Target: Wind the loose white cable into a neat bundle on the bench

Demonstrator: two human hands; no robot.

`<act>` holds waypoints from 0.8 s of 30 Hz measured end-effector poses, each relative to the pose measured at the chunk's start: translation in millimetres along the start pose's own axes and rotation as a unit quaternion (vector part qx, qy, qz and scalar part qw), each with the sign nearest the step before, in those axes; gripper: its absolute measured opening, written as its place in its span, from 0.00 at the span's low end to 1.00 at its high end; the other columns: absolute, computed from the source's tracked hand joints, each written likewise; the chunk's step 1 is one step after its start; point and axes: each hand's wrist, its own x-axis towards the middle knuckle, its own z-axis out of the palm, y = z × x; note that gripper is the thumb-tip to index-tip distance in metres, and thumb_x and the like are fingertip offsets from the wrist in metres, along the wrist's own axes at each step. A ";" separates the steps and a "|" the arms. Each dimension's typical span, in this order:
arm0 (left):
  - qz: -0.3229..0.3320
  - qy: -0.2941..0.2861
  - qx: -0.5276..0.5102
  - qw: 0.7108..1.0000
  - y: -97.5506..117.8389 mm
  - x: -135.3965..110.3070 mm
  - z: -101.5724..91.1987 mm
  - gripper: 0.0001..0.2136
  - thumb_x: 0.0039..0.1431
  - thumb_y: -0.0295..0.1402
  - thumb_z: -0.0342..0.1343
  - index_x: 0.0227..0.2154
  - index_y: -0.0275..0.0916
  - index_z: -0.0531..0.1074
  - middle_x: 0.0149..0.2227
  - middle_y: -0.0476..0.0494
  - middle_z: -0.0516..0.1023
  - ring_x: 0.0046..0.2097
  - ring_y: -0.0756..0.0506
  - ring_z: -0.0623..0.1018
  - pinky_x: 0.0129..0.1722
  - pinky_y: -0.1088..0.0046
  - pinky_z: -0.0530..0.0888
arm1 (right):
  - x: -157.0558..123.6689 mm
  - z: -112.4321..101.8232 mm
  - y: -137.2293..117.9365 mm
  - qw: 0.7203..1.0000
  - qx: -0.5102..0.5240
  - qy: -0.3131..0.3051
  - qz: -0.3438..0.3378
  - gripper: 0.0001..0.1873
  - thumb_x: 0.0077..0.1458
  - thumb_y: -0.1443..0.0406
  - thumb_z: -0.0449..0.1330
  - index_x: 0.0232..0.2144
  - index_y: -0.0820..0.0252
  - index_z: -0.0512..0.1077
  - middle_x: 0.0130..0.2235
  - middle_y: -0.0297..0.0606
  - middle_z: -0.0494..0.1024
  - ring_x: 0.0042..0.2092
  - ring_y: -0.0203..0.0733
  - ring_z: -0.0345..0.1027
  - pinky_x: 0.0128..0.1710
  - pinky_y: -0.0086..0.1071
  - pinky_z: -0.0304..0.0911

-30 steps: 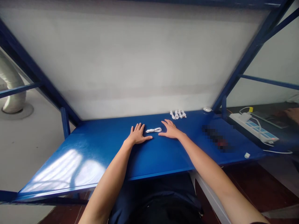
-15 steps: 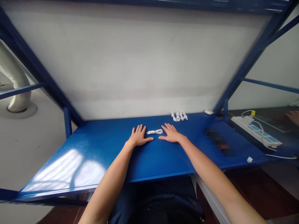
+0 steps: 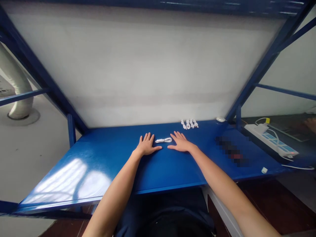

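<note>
My left hand (image 3: 146, 144) lies flat on the blue table (image 3: 103, 148), fingers spread and thumb pointing right. Opposite it, my right hand (image 3: 180, 142) rests palm down, also with spread fingers. Between the two hands lies a white cable (image 3: 164, 140), folded into a bundle. Neither hand holds it. Farther back, beyond my right hand, several more bundled white cables (image 3: 189, 124) sit side by side near the wall.
A white computer mouse (image 3: 220, 119) lies at the back right. On the right are a blurred-out dark object (image 3: 230, 151), a small white block (image 3: 264, 170) and a power strip (image 3: 271, 140) with plugs. Another person's hand (image 3: 310, 125) shows at the right edge. Blue frame posts (image 3: 71, 130) flank the table.
</note>
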 end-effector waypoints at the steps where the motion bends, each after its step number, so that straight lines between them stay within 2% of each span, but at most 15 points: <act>1: 0.001 0.000 0.000 1.000 -0.2 0.1 0.1 0.49 0.48 0.67 0.36 0.65 0.35 0.45 0.67 0.32 0.40 0.67 0.34 0.40 0.61 0.50 0.40 | -0.3 -0.2 -0.4 1.000 0.002 0.000 0.001 0.56 0.45 0.32 0.45 0.66 0.57 0.39 0.68 0.40 0.31 0.67 0.53 0.19 0.64 0.46 0.24; 9: 0.002 0.001 0.001 1.000 -0.2 0.4 0.7 0.49 0.49 0.67 0.36 0.65 0.35 0.46 0.67 0.31 0.40 0.67 0.34 0.39 0.61 0.49 0.40 | -2.5 -0.8 -4.0 1.000 0.006 0.006 0.005 0.55 0.46 0.33 0.45 0.66 0.58 0.40 0.68 0.43 0.31 0.67 0.53 0.20 0.64 0.46 0.25; 24: 0.004 0.004 -0.009 1.000 0.3 0.4 1.0 0.48 0.48 0.68 0.37 0.65 0.36 0.47 0.67 0.31 0.40 0.67 0.33 0.39 0.61 0.48 0.40 | -3.9 -1.9 -5.1 1.000 0.012 0.007 0.007 0.53 0.47 0.34 0.46 0.66 0.54 0.42 0.68 0.41 0.33 0.67 0.53 0.20 0.64 0.46 0.25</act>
